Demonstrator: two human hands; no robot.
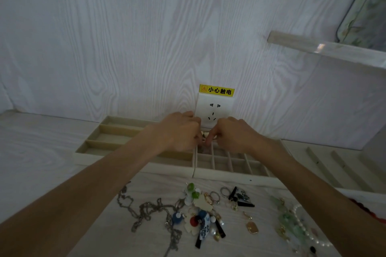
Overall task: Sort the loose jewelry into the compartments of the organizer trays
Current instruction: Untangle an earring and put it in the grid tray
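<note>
Head view: both hands meet at mid-frame over the far rows of the small-compartment organizer tray (234, 168). Left hand (179, 131) and right hand (231, 133) are curled, fingertips converging on a small pale piece of jewelry (205, 134); both appear to pinch it, probably to steady it while seating it in a far compartment. Exactly what the piece is cannot be told. A dark item already lies in the compartment just below the hands. Long-slot tray (117, 133), left of centre, shows nothing in its slots. Unsorted pile remains on the desk (41, 152) at lower centre: silver chain (146, 210), rings (219, 194), flower pendant (194, 221), pearl strand (302, 225). Sorting is judged at an early stage.
</note>
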